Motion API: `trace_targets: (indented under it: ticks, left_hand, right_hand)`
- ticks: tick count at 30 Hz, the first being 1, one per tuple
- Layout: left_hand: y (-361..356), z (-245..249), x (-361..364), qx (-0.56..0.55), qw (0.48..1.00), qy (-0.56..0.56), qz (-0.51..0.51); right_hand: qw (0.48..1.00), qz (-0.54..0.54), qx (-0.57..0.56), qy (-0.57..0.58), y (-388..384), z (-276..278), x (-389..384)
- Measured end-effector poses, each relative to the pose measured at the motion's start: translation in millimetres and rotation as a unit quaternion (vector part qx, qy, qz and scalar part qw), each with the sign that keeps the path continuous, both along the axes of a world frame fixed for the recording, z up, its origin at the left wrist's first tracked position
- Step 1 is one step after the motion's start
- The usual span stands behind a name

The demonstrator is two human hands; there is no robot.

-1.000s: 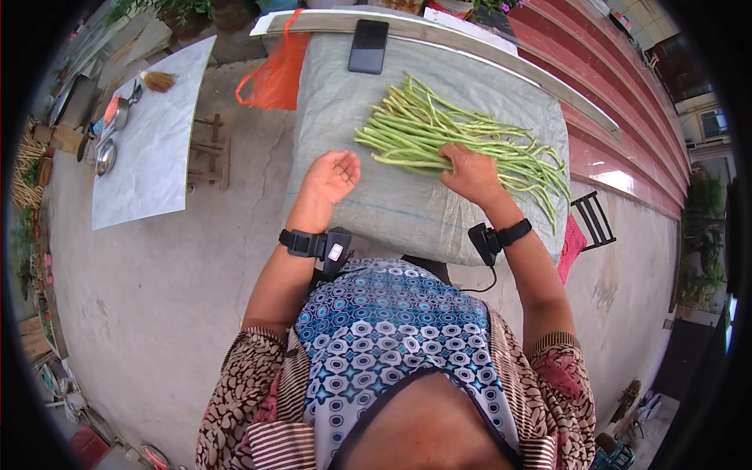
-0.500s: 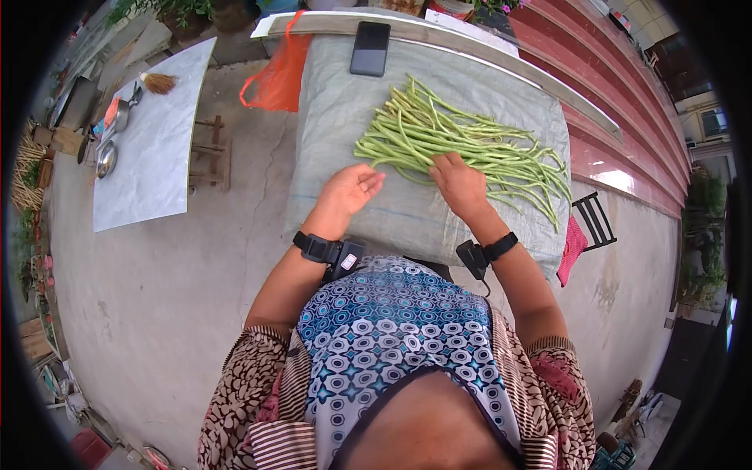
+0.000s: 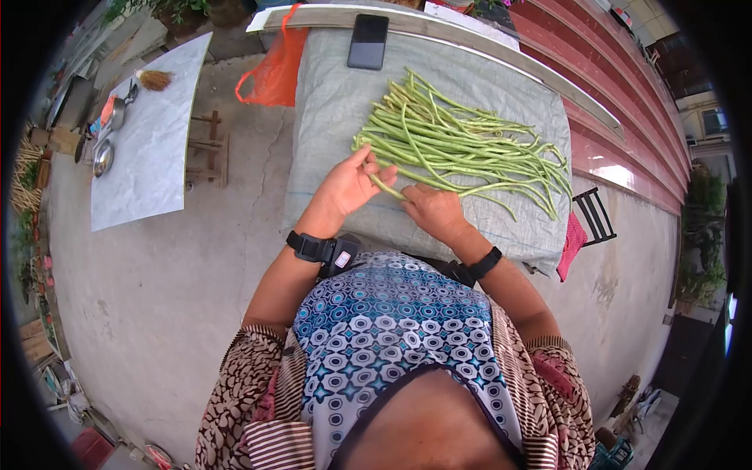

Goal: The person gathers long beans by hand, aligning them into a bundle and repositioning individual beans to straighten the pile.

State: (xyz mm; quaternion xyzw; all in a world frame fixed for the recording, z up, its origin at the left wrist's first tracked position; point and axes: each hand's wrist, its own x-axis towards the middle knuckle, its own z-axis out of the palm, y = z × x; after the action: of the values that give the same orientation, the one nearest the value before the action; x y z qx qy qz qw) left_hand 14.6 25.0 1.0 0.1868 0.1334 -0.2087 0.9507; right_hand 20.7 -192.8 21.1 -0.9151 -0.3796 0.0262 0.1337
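A heap of long green beans (image 3: 462,145) lies on the grey woven sheet (image 3: 329,102) that covers the table before me. Between my hands, just off the heap's near left side, is a single long bean (image 3: 388,189). My right hand (image 3: 435,211) is closed around it, palm down. The bean's other end meets the fingers of my left hand (image 3: 348,184), which are curled about it with the palm turned up. Whatever part of the bean lies beneath my right hand is hidden.
Beyond the beans a black phone (image 3: 368,42) lies near a long board (image 3: 470,41) along the far edge. An orange plastic bag (image 3: 276,70) hangs at the far left corner. Further left stands another table (image 3: 153,141) with a small broom (image 3: 154,80) and metal bowl (image 3: 103,159).
My right hand has drawn back from the heap toward me and left, bringing one bean out. My left hand, formerly apart with nothing in it, has closed on that bean's end.
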Motion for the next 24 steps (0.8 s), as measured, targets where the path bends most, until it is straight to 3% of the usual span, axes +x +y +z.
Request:
trace_targets:
  ticks: [1, 4, 7, 13, 16, 19, 21, 24]
  left_hand:
    - [6, -16, 1, -0.063, 0.998, -0.013, -0.003]
    - [23, -38, 1, -0.007, 0.995, 0.087, 0.042]
    - [29, -42, -3, 0.023, 0.991, 0.120, 0.050]
    - [30, -53, -8, 0.103, 0.989, 0.103, -0.043]
    - [28, -46, -6, 0.212, 0.966, 0.104, -0.103]
    - [23, -36, -6, 0.298, 0.943, 0.078, -0.123]
    - [20, -24, -6, 0.339, 0.929, 0.072, -0.128]
    - [18, -21, -7, 0.357, 0.923, 0.066, -0.125]
  right_hand:
    - [1.000, -0.006, -0.007, -0.008, -3, -1, 2]
    - [0.998, -0.048, -0.037, -0.028, -27, -5, 8]
    - [0.988, -0.119, -0.085, -0.052, -64, 0, 19]
    - [0.944, -0.238, -0.222, -0.063, -146, 12, 43]
    - [0.924, -0.226, -0.306, -0.045, -164, 7, 43]
    - [0.983, -0.163, -0.089, -0.006, -108, 23, 24]
    - [0.993, -0.107, -0.050, 0.021, -67, 24, 11]
    - [0.997, -0.063, 0.044, -0.031, -32, -4, 3]
